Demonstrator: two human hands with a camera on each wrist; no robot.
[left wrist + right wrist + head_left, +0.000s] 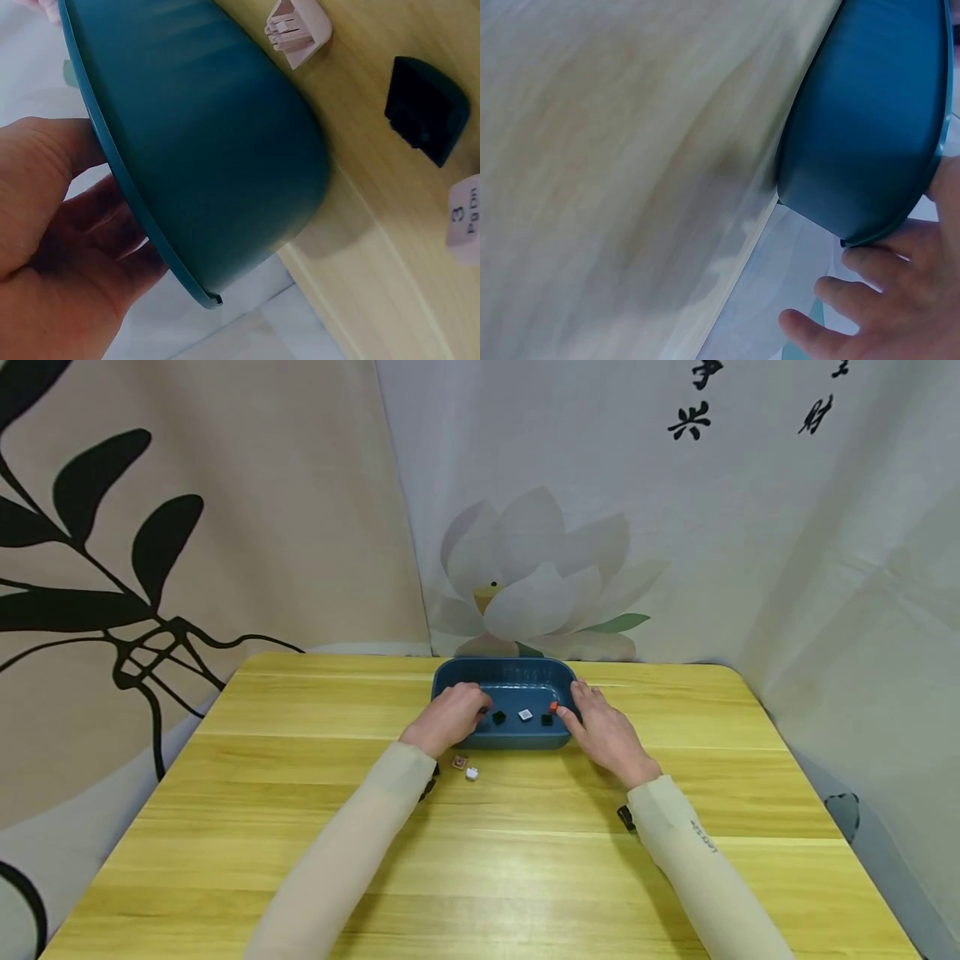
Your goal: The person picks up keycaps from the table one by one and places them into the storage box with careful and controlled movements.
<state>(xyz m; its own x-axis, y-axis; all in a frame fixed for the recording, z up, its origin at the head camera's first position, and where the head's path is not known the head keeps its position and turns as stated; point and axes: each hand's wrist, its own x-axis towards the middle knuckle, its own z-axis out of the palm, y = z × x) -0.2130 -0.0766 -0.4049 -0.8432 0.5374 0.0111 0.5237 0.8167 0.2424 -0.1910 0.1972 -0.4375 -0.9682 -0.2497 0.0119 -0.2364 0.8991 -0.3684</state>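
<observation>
On the wooden table (570, 877), the blue tub (517, 742) sits by the far edge, open side up, long axis left to right. Your right hand (609, 737) clamps its right rim; your left hand (446, 718) dips inside, its grip hidden, so I can't tell.

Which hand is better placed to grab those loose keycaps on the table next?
Probably the left hand: the loose keycaps lie close by its wrist, while the right hand is at the opposite end of the blue tub.

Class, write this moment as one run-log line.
left hand: fingers inside blue rectangular tub, grip hidden | right hand: at tub's right side | small white square keycap: in tub
</observation>
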